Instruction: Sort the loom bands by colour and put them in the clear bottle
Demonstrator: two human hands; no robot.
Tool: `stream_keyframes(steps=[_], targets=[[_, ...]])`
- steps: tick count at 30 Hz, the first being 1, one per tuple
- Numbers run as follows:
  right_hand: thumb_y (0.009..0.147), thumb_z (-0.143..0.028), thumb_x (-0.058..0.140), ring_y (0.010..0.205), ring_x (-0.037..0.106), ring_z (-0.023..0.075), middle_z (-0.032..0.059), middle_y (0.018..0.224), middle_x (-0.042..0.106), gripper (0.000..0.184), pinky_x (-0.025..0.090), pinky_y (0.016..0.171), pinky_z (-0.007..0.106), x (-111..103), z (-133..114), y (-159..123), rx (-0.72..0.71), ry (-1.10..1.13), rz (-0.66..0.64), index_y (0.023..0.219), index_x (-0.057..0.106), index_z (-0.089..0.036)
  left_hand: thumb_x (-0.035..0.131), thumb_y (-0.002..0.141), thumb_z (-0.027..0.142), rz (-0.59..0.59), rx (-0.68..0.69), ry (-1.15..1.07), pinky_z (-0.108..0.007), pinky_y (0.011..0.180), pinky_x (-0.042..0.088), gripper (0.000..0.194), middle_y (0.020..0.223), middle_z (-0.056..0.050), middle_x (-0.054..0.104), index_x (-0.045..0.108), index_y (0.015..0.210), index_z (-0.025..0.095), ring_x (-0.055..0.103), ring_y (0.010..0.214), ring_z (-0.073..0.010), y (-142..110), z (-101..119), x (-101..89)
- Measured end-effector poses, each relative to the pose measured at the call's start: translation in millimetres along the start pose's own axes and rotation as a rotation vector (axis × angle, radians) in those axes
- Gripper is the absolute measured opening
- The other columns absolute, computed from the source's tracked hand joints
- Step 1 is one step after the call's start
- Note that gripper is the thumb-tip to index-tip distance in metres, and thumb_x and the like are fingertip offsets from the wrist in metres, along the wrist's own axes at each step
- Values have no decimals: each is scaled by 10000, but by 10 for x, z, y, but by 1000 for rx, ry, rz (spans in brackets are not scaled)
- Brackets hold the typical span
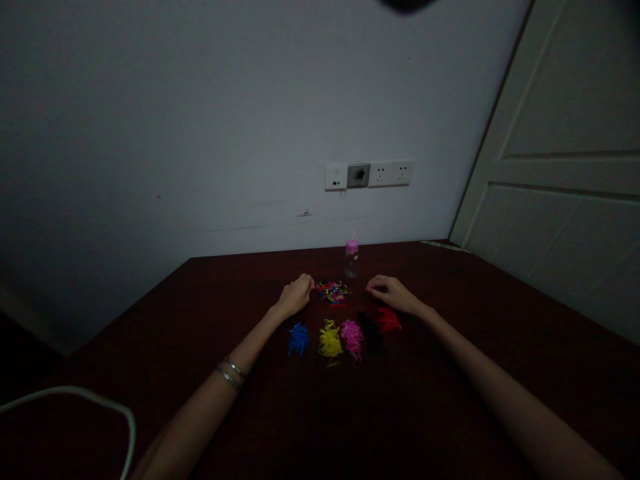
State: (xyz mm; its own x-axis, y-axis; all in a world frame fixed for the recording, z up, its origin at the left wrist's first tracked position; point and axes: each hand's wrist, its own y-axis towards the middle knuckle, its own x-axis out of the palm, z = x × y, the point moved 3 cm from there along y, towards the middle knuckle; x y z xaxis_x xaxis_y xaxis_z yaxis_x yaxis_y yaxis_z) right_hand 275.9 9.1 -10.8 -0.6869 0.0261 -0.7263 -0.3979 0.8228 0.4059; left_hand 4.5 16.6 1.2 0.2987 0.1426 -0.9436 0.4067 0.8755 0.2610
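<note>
In the head view, the multicoloured pile (332,292) of thin strands lies on the table (310,420) between the hands, which are apart: right beside the curled left hand (297,295), a small gap from the bent right hand (393,293). Whether either pinches a strand I cannot tell. The red pile (389,320) lies just nearer than the right hand.

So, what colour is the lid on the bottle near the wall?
The bottle's lid is pink, seen best in the head view.
</note>
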Motion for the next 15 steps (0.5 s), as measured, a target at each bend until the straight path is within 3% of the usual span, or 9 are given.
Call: stream_keyframes(steps=[7,15], targets=[[783,-316,504,789,575,164,58,848,618,217,449,749,305,-9,-92,17,-14,1,3,809,650,-157,341,862,234,31,3,-68,-252,670,373,165,960,-56,540,496,903,193,525,834,-166,41,30,-124],[774,-360,549,791,570,158,53,865,623,226,452,748,308,63,-646,40,-104,129,-23,849,655,-175,371,851,265,-59,158,-177,-258,713,392,165,952,-44,538,508,915,200,519,823,-157,-48,449,-174]])
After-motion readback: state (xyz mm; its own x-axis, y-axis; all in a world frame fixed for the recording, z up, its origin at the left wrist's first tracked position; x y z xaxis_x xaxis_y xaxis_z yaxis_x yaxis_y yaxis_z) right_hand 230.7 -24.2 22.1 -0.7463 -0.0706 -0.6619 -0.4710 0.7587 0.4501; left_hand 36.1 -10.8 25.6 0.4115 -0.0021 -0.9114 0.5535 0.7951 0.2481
